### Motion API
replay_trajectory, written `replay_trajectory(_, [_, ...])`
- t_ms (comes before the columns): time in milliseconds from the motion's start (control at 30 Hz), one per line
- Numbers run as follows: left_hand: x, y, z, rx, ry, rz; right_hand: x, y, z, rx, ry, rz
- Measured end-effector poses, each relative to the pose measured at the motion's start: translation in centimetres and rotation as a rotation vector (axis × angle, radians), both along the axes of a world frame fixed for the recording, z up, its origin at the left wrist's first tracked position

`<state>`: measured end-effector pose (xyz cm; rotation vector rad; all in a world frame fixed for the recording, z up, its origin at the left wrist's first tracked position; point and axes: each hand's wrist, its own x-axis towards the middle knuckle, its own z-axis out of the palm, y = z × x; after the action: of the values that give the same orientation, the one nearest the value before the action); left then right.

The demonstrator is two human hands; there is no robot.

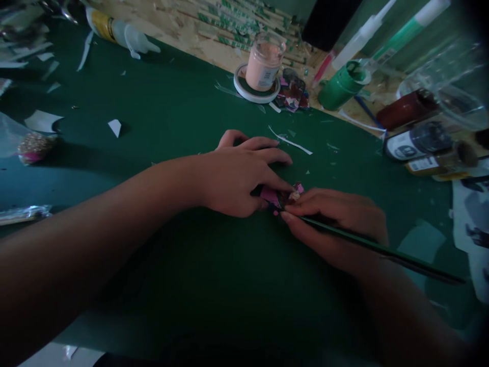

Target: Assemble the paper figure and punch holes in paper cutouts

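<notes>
My left hand (239,176) lies on the dark green mat (160,117), fingers stretched forward, its fingertips pressing a small pink and dark paper piece (280,194). My right hand (336,219) is closed in a pinch around a thin dark brush or stick (382,251), whose tip meets the paper piece between both hands. The rest of the paper piece is hidden under my fingers.
A pink jar (264,63) stands on a tape roll (255,92) at the back. Beside it lie colourful scraps (292,94), a green container (342,84), several bottles (416,142) and a glue bottle (118,31). White paper snippets (114,127) dot the mat.
</notes>
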<state>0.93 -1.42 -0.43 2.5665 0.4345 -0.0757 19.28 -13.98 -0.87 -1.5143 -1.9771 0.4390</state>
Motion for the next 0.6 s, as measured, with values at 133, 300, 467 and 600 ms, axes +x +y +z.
replay_trajectory(133, [-0.02, 0.09, -0.13, 0.001, 0.000, -0.005, 0.08, -0.15, -0.01, -0.004, -0.020, 0.002])
replay_trajectory(300, [0.02, 0.09, -0.12, 0.011, 0.004, -0.007, -0.06, -0.51, -0.31, -0.010, -0.025, -0.017])
replay_trajectory(467, [0.02, 0.09, -0.15, -0.005, 0.008, -0.005, -0.15, -0.61, -0.48, -0.021, -0.020, -0.023])
replay_trajectory(600, [-0.05, 0.12, -0.21, -0.018, 0.004, -0.004, -0.07, -0.52, -0.48, -0.019, -0.005, -0.008])
